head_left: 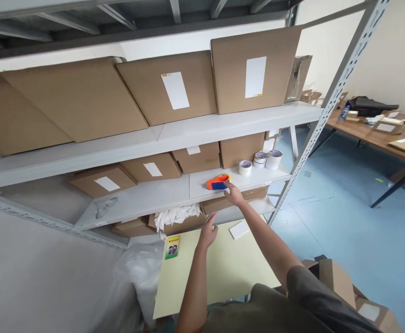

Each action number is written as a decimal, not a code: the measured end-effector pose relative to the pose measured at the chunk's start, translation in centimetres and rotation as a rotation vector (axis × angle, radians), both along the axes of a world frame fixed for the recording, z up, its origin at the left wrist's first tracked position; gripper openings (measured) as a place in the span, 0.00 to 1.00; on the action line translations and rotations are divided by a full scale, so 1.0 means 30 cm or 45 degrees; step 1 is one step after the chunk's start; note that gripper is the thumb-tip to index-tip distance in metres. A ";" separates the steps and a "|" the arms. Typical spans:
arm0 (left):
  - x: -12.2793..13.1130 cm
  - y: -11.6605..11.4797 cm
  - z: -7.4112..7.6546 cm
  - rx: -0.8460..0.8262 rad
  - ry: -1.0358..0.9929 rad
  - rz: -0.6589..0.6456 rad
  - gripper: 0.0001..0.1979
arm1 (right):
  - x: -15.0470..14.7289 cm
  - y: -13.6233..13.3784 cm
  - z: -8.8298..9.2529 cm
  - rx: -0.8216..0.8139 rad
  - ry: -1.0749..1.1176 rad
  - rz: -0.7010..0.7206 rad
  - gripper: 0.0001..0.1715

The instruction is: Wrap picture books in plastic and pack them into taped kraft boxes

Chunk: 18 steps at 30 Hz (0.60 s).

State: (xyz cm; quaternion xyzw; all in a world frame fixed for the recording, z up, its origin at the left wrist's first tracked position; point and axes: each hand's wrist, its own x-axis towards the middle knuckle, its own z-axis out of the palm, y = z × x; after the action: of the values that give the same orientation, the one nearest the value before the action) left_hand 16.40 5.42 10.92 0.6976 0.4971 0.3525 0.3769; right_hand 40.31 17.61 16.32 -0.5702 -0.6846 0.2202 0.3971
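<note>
An orange and blue tape dispenser [217,182] rests on the white middle shelf [153,196]. My right hand [234,194] reaches up to it, fingertips touching its right end; the grip is not closed round it. My left hand [208,231] hovers lower, fingers together and slightly bent, holding nothing, just above a pale yellow board [223,268] that lies below the shelf. A small colourful booklet [172,247] lies on the board's left corner, and a white card [239,229] at its far edge.
Three white tape rolls [259,160] stand to the right of the dispenser. Cardboard boxes [174,88] fill the upper and middle shelves. A grey shelf upright [327,106] runs diagonally at right. A wooden desk [379,132] stands at far right on blue floor. White plastic wrap [133,273] lies at left.
</note>
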 end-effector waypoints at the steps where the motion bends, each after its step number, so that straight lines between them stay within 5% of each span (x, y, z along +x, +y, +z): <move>1: 0.012 -0.001 0.015 0.010 0.010 -0.001 0.32 | 0.003 0.042 0.024 0.016 -0.071 -0.003 0.36; 5: 0.023 -0.003 0.055 0.054 0.012 0.000 0.33 | -0.011 0.142 0.056 -0.057 -0.364 0.008 0.35; 10: -0.071 -0.025 0.046 0.049 -0.040 0.114 0.32 | -0.036 0.156 0.033 -0.098 -0.603 -0.039 0.32; 14: -0.181 -0.059 0.028 0.028 -0.106 0.142 0.32 | -0.045 0.103 0.026 -0.074 -0.640 -0.069 0.26; 18: -0.294 -0.082 0.009 -0.042 -0.148 0.177 0.32 | -0.066 -0.045 -0.003 0.030 -0.676 -0.140 0.22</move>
State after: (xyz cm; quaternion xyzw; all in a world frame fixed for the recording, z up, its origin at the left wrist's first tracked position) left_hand 7.57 2.96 11.21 0.6334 0.5272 0.4096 0.3913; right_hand 38.33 16.27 16.21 -0.6398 -0.7352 0.0329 0.2216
